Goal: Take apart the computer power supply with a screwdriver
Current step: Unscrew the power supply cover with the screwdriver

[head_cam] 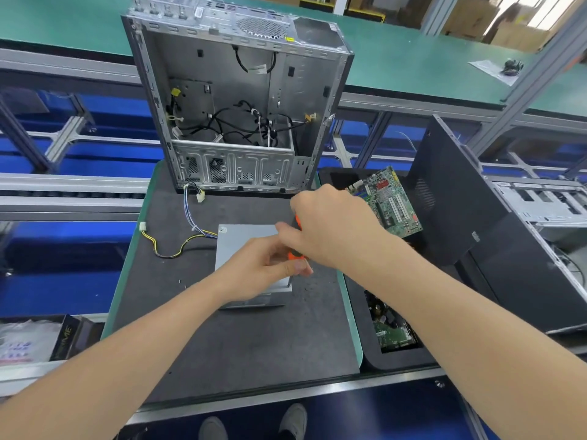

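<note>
Right hand [330,223] grips upright screwdriver [294,255]; left hand [260,265] pinches its shaft (over the power supply [244,238]).

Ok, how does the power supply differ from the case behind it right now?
The power supply lies flat on the mat; the case stands upright at its far edge. The power supply is a closed, smaller box; the case is open toward the camera, cables inside. The left hand and right hand hold the screwdriver on the power supply; no hand is on the case. Both are grey metal.
</note>
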